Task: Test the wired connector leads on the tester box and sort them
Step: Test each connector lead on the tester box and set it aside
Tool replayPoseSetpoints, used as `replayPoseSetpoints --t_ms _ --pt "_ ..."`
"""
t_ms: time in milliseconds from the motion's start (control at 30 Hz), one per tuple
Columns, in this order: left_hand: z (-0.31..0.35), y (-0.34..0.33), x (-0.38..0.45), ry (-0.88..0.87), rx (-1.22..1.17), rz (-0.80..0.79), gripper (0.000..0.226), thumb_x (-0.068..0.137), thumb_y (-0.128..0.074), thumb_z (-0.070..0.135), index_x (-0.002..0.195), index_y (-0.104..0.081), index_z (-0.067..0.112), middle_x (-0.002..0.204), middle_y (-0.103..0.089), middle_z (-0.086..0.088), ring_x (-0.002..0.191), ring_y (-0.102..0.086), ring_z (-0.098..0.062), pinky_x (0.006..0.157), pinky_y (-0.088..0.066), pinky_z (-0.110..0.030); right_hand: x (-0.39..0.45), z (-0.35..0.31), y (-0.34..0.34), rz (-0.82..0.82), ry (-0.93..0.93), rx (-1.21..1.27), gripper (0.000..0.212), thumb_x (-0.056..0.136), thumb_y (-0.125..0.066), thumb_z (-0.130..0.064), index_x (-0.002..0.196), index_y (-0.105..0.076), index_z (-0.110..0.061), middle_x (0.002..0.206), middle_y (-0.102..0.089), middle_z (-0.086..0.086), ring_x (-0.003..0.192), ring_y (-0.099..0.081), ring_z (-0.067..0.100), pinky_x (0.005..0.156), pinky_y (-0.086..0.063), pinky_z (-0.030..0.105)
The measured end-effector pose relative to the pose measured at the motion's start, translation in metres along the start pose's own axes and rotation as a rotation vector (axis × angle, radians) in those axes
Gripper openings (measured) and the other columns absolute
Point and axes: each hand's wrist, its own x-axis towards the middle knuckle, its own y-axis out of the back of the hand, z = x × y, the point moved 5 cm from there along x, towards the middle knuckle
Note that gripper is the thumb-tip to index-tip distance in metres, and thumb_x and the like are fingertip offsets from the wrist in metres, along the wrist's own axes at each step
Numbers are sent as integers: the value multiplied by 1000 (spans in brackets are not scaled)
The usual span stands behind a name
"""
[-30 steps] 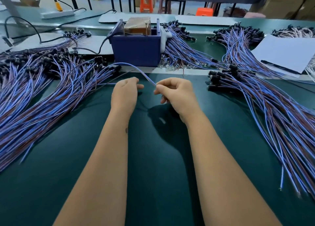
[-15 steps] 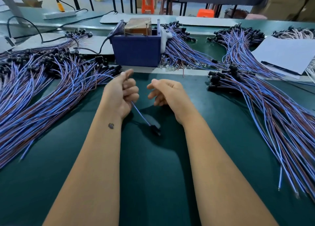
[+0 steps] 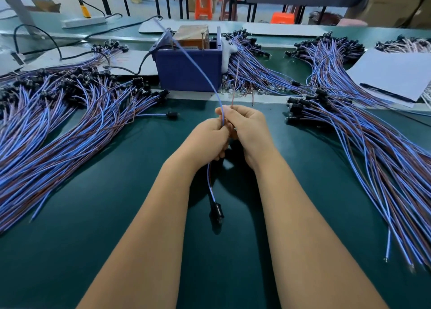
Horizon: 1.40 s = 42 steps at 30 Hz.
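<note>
My left hand (image 3: 207, 140) and my right hand (image 3: 247, 129) meet at the middle of the green mat, both shut on one connector lead (image 3: 198, 66). Its blue wire rises from my fingers toward the blue tester box (image 3: 189, 71); a thin red wire stands up beside it. The lead's black connector (image 3: 216, 212) hangs below my hands, just above the mat. A large pile of blue and red leads (image 3: 70, 126) fans out on the left. Another pile (image 3: 373, 145) spreads on the right.
A single lead (image 3: 171, 115) lies apart near the left pile. More lead bundles (image 3: 251, 71) sit behind the box, a white paper sheet (image 3: 394, 73) at the right, black cables and a power strip (image 3: 84, 22) at the back left.
My hands came together and the right hand took hold of the lead with the left. The wire ends swung up toward the tester box; the connector now hangs lower, toward me.
</note>
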Motion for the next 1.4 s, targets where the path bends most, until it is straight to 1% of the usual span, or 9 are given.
replayPoseSetpoints --t_ms 133,267,400,567,767,933,1167,1300,1400 --pt "0 2 -1 60 -230 -18 30 101 -44 17 74 -58 13 61 -57 -4 47 -56 -10 46 -47 -19 3 -1 4 49 44 25 24 97 -56 -12 77 -69 -11 61 -60 -2 50 -53 11 48 -46 20" --pt "-8 20 3 86 -385 196 27 103 -38 14 88 -60 10 77 -59 -6 62 -56 -13 52 -51 -21 4 -2 12 178 85 -66 24 99 -55 -17 82 -70 -18 56 -56 -5 51 -48 6 51 -39 15" --pt "-23 35 8 136 -373 364 22 103 -34 20 92 -53 20 54 -46 7 39 -36 -8 43 -31 -22 4 -2 19 269 104 -60 19 100 -55 -27 92 -72 -24 43 -45 -7 42 -39 6 44 -31 15" --pt "-30 46 8 261 -561 475 16 92 -34 25 85 -48 23 41 -36 12 35 -26 -9 45 -22 -24 5 1 13 276 49 -118 27 100 -46 -25 88 -70 -20 48 -29 -13 47 -26 7 50 -25 20" --pt "-34 62 1 99 -502 604 26 100 -37 10 86 -56 19 63 -46 3 46 -38 -6 44 -35 -21 4 0 13 266 47 -86 30 97 -37 -8 91 -66 -16 57 -41 -5 52 -37 8 51 -33 19" --pt "-28 55 4 -4 -333 584 23 102 -42 21 103 -64 27 56 -35 10 44 -28 -7 43 -27 -21 4 -2 5 287 155 -124 22 102 -44 -12 109 -64 -16 53 -54 -2 49 -49 5 51 -43 16" --pt "-31 56 10 32 -288 573 23 98 -47 16 96 -69 22 55 -47 9 41 -36 -3 45 -33 -18 13 4 -1 357 158 -301 19 100 -49 -25 109 -66 -25 44 -52 -9 44 -47 1 51 -40 16" --pt "-29 55 11 32 -279 560 25 95 -46 15 96 -69 23 39 -34 16 36 -27 -5 37 -25 -14 17 6 -5 360 136 -399 19 100 -48 -28 108 -66 -29 55 -56 -9 48 -52 1 59 -44 26" --pt "-27 57 8 3 -242 561 22 99 -47 23 95 -69 27 39 -33 15 37 -28 -4 39 -26 -15 18 6 -8 342 130 -463 20 100 -47 -30 106 -66 -30 72 -62 -4 70 -64 17 71 -53 37"
